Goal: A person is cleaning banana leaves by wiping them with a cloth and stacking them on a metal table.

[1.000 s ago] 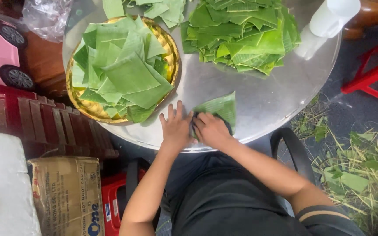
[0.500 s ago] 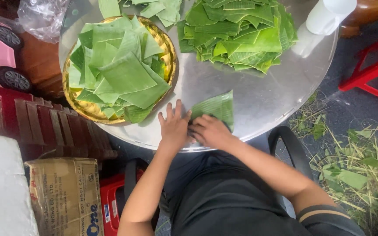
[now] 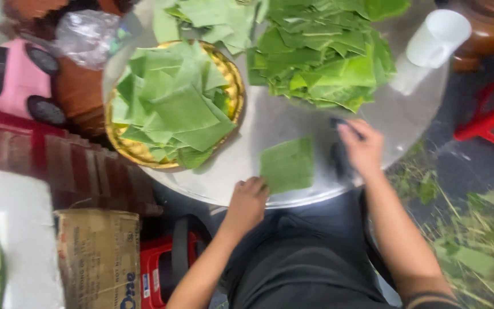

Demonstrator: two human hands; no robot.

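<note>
- Round metal counter (image 3: 293, 123) fills the middle of the head view, with a dark floor, scattered green trimmings (image 3: 475, 252) and part of a red stool (image 3: 487, 123) to the right.
- One cut leaf piece (image 3: 288, 164) lies flat on the counter near its front edge, apart from the other leaves.
- Left hand (image 3: 247, 203) rests at the leaf's lower left corner, fingers curled together and touching the edge; whether they pinch it I cannot tell.
- Right hand (image 3: 362, 147) lies on the counter just right of the leaf, fingers loosely spread over a small dark thing; the blur hides what it is.
- To do this well, I judge: keep the leaf pressed flat with the left hand so that it cannot slide on the smooth metal, and work along the grain so that it does not split.
- Gold tray (image 3: 138, 150) at the left holds a loose stack of similar squares; a larger leaf pile (image 3: 321, 54) sits at the back of the counter, well apart from the single piece.
- White cup (image 3: 437, 37) lies tilted at the counter's right rim.
- Cardboard box (image 3: 99, 257), brown with dark print, stands on the floor at lower left; a red crate (image 3: 161, 269) is just beside it.
- Clear plastic bag (image 3: 87, 37), crumpled, sits at upper left next to a pink toy car (image 3: 12, 86).
</note>
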